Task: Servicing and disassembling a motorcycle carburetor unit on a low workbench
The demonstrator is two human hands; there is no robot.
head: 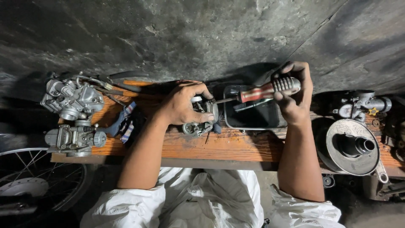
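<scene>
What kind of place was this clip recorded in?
Probably a small motorcycle repair workshop: carburetors lie on a worn wooden bench, a spoked wheel stands beside it, and the right hand drives a screwdriver into another carburetor.

A repair workshop: carburetors (pixel 72 98) on an oily wooden bench (pixel 236 145) (spoked wheel (pixel 38 181) beside).

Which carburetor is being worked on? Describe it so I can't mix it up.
On the orange wooden bench, look at mid-length, left of the black tray. The small metal carburetor sits under the left hand. Unlike the two at the bench's left end, a screwdriver tip meets it.
</scene>
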